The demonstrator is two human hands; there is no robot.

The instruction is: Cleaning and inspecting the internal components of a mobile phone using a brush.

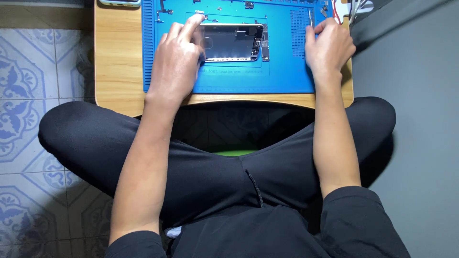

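Under the left hand (179, 59), fingers spread flat, sits the opened phone (232, 43) on the mat (282, 71). Right hand (330, 45) is curled beside it, contents hidden. One sliding palm could scatter the loose screws (165, 10) just beyond those fingertips.

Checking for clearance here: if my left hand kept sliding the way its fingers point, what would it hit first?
Probably the small loose parts on the blue mat, just beyond the left hand over the opened phone; height is unclear.
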